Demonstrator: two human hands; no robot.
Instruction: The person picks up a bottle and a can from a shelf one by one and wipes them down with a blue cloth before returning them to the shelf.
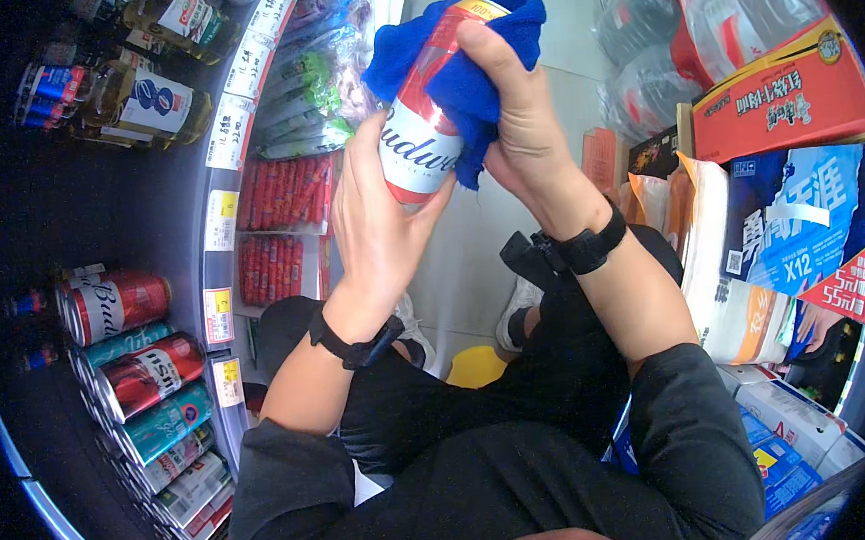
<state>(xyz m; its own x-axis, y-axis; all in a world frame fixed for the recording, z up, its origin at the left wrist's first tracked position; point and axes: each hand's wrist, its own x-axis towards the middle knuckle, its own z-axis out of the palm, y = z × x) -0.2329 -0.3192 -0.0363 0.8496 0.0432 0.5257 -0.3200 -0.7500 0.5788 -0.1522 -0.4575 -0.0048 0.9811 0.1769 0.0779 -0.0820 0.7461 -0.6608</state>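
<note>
A red and white beer can (414, 151) is held up, tilted, in front of me. My left hand (380, 208) wraps round its lower end, with the thumb and fingers on either side. A blue cloth (475, 86) lies around the can's upper part and hangs down on its right. Pressing the cloth against the can is my right hand (522, 113), its thumb on the can near the gold-coloured rim. The right fingers are mostly hidden behind the cloth.
On the left, a shelf (224, 224) with price tags holds drink cans (149, 375) and bottles (150, 99). Bagged goods and red packets (282, 195) lie beyond it. At right stand bottled water (750, 7), a red carton (781, 95) and a blue box (800, 219). A yellow object (475, 367) is on the floor.
</note>
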